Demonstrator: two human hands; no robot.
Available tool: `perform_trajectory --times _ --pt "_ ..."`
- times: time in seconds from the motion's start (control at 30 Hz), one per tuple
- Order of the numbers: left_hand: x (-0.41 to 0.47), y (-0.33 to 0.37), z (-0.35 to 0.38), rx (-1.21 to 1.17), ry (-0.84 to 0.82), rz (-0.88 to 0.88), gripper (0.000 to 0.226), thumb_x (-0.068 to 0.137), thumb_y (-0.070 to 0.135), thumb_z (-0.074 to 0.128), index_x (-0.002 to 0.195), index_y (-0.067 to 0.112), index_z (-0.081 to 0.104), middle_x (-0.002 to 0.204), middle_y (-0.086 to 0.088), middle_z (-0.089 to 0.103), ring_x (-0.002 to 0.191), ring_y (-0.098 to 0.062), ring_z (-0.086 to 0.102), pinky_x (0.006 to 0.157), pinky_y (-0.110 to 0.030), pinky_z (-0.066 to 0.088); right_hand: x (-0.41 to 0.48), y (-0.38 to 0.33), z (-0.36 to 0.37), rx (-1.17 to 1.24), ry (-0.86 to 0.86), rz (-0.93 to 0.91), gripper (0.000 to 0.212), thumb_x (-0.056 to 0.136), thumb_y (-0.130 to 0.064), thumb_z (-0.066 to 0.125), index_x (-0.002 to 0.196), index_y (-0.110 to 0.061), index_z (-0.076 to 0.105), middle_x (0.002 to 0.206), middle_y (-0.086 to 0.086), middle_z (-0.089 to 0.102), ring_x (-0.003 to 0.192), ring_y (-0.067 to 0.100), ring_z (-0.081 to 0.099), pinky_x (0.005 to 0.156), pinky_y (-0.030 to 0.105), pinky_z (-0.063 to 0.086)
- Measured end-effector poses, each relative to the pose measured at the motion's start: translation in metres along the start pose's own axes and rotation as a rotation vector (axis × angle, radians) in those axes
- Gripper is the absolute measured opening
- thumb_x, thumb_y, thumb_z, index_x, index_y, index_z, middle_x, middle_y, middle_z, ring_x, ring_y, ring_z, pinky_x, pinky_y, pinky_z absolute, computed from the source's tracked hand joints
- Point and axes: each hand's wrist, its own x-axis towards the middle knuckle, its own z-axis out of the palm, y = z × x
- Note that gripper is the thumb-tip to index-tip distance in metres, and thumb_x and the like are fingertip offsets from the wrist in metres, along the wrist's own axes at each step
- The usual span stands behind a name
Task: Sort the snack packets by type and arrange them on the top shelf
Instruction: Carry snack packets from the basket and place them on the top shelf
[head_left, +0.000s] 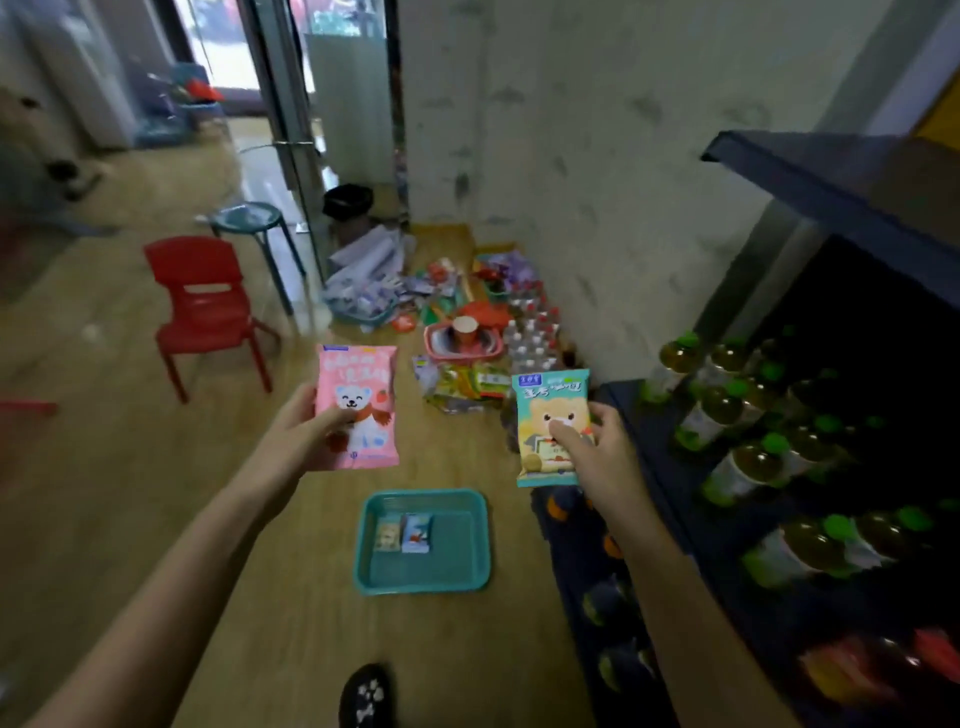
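Pink packet (358, 408) is held up left, pinched by the left hand (306, 431); teal packet (551, 427) is held right, pinched by the right hand (597, 452). Below, near, a tray (470, 582) holds 2 small packets (404, 533).

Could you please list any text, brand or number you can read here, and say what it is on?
Nothing is legible enough to quote.
Pink packet: white characters across the top, blurred.
Teal packet: dark characters across the top, blurred.
Small packets in the tray: print too small.
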Motion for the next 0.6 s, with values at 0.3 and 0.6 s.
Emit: perform_trajectory --times 0.3,0.6 --pt "0.122 -0.128 -0.074 -0.057 -0.073 -0.328 0.031 0.085 0.006 0.062 0.114 0.000 0.054 0.102 -0.017 0.069 0.069 -0.015 0.070 0.055 -0.022 0.056 0.104 0.102 0.163 -0.025 -0.118 0.303 0.009 0.090 -0.025 0.059 0.092 -0.017 0.056 0.095 0.011 0.070 0.081 0.022 0.069 0.073 0.039 0.055" --pt "0.250 -0.293 -0.060 0.005 -0.057 -0.571 0.031 0.081 0.002 0.066 0.109 -0.008 0.057 0.091 -0.019 0.070 0.056 -0.013 0.069 0.050 -0.023 0.055 0.212 0.250 0.244 -0.017 -0.115 0.552 0.007 0.096 -0.014 0.044 0.095 -0.017 0.050 0.082 0.005 0.063 0.072 0.021 0.061 0.063 0.032 0.049"
